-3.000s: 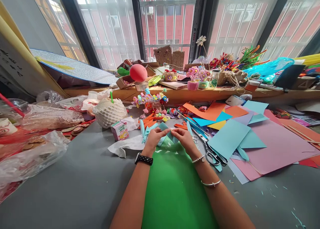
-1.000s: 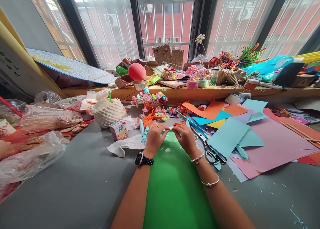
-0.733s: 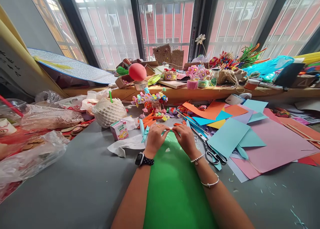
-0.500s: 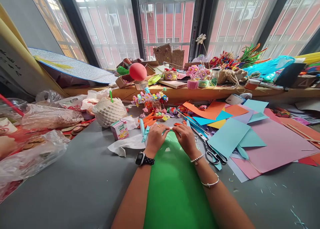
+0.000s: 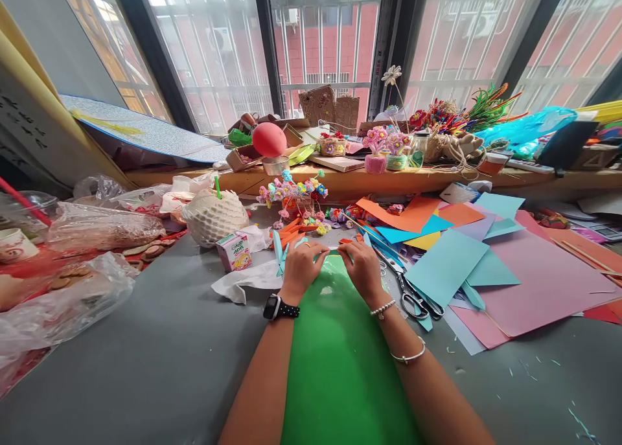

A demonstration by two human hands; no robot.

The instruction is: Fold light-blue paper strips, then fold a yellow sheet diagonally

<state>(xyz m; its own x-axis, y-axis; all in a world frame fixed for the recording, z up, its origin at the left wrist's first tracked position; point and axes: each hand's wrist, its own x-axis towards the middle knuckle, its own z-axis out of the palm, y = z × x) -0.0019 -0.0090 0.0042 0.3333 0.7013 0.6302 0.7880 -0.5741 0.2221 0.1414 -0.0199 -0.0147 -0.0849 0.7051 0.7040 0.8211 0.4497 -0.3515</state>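
My left hand and my right hand are close together over the far end of a glossy green sheet. Thumbs and fingertips of both are pinched, facing each other across a narrow gap. What they hold there is too small and hidden to make out. Folded light-blue paper pieces stand just left of my left hand. To the right of my right hand lie black-handled scissors. Beyond the fingers are orange paper pieces and a bunch of small colourful flowers.
Coloured paper sheets spread over the right side of the grey table. At left are a small carton, a net-wrapped round fruit with a green straw, and plastic bags. A red balloon sits on the crowded ledge.
The view has shifted very slightly. Both my hands stay pinched in almost the same place, with only small finger movement.
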